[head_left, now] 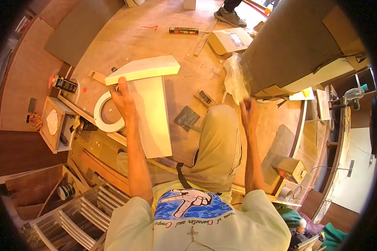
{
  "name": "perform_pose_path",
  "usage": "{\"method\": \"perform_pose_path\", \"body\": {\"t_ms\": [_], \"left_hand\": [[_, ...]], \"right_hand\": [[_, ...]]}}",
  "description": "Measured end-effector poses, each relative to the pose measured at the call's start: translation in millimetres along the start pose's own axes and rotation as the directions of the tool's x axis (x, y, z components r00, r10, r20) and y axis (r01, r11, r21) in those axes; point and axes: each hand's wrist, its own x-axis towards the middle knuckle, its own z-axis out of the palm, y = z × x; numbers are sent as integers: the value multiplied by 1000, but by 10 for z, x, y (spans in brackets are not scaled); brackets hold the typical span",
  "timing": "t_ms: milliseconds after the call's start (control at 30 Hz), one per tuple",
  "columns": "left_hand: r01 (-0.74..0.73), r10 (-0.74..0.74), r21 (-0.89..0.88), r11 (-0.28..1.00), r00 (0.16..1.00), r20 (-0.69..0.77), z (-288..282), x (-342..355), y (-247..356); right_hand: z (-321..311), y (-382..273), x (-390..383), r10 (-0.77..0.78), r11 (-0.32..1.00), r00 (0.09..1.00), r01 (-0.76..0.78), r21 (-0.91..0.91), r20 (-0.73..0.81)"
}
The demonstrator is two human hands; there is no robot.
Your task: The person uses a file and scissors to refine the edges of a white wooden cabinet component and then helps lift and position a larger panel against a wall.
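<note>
A white piece made of two boards joined at an angle [153, 113] stands in front of me to the left. My left hand [123, 99] grips the edge of its upper board, with the thumb on the near face. Over by my raised knee, my right hand [248, 111] has its fingers curled together; what they hold, if anything, is too small to tell. Just beyond that hand lies crumpled clear plastic film [235, 77]. A white ring [109, 113] rests beside my left wrist, partly behind it.
A large brown cardboard-covered roll [293, 42] leans in from the far right. On the wooden floor lie a black tube [183, 30], a dark flat scraper-like piece [187, 117] and an open carton [229, 40]. A ladder [77, 221] is at lower left. Another person's shoe [230, 17] shows at the back.
</note>
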Motion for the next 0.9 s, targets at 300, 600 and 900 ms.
{"method": "perform_pose_path", "body": {"t_ms": [300,600,900], "left_hand": [[-4,1,85,996,999,40,-35,146,125],[-7,-63,370,929,982,175,-27,478,-364],[-87,-54,592,801,975,216,400,1259,-909]], "right_hand": [[1076,-2386,766,-738,653,545,726,217,398],[1604,-2349,1260,-729,685,611,662,305,310],[2190,-2121,1861,-592,795,744,478,373,309]]}}
